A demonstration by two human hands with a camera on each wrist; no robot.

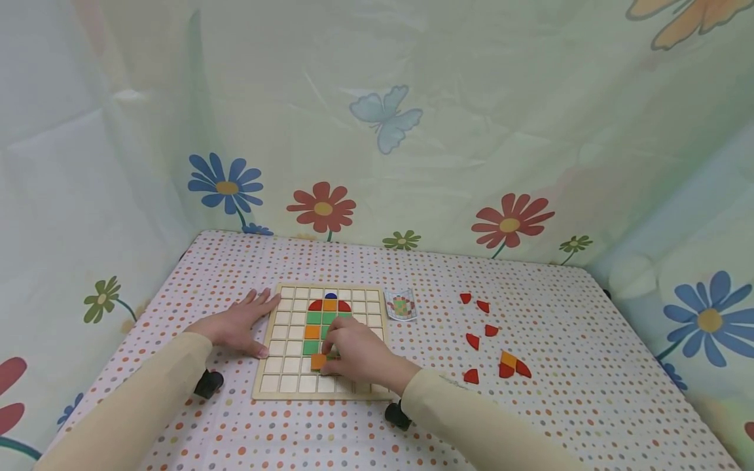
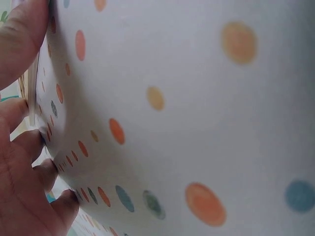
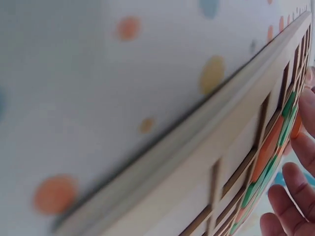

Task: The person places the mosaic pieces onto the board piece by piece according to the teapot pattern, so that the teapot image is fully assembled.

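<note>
R hand [image 1: 356, 350] pinches an orange tile [image 1: 317, 362] low on the board [image 1: 321, 396], L hand [image 1: 238, 325] lies fingers spread by its left edge, prob. past halfway, w/ coloured tiles [image 1: 315, 318] set in upper/mid. squares and red pcs. [image 1: 472, 341] + an orange square [image 1: 508, 358] left on the table [image 1: 283, 432] to the right.

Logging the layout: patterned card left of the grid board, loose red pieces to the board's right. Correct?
Not quite: the head view shows the patterned card right of the grid board; the loose red pieces are to the board's right.
</note>
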